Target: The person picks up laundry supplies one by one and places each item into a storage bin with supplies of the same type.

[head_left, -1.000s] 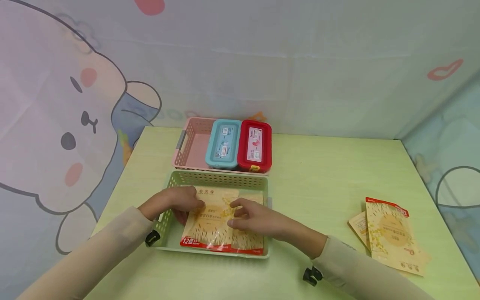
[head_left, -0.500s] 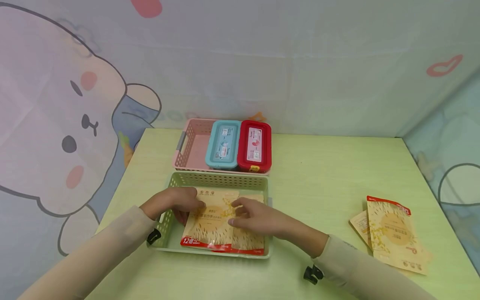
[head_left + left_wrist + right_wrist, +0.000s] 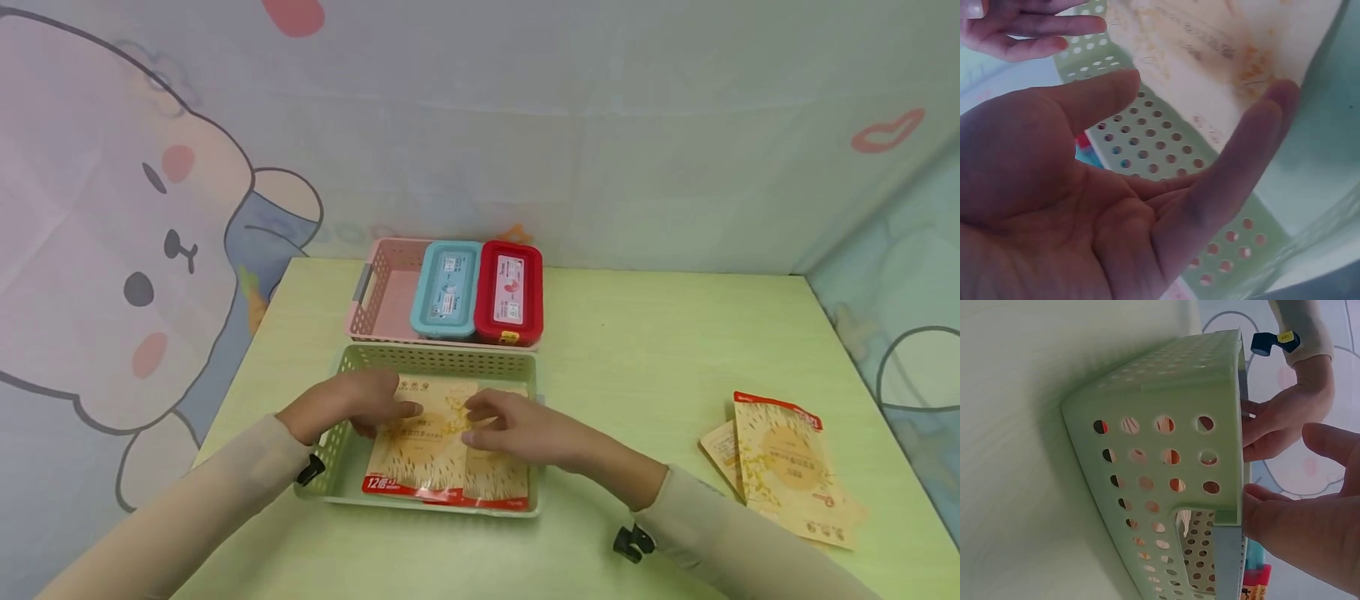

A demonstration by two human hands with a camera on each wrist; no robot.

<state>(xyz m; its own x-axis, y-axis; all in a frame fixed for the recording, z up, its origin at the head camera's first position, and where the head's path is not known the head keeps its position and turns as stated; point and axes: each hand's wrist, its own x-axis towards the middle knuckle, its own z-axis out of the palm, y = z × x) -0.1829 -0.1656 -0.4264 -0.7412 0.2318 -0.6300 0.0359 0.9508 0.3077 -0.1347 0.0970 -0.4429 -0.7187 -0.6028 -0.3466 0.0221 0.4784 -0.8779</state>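
Note:
A light green perforated basket (image 3: 341,492) holds cream packets with wheat prints and red bands, one packet (image 3: 420,462) overlapping another packet (image 3: 495,483). My left hand (image 3: 360,400) reaches in at the left packet's edge. In the left wrist view the left hand's thumb (image 3: 1097,100) and fingers (image 3: 1210,187) stand apart, a fingertip right at the packet's edge. My right hand (image 3: 517,425) hovers over the right packet, fingers loosely bent and holding nothing. From the right wrist view, the right hand (image 3: 1316,519) is at the basket's rim, its thumb spread; the basket wall hides most of the contents.
Behind the green basket stands a pink basket (image 3: 390,304) holding a light blue lidded box (image 3: 447,290) and a red lidded box (image 3: 510,292). Several similar packets (image 3: 783,467) lie stacked at the table's right. A printed cloth (image 3: 675,167) hangs behind the table (image 3: 637,358).
My left hand has shifted slightly right, its thumb farther over the left packet. The right hand has moved a little too. The packets stay put in the basket.

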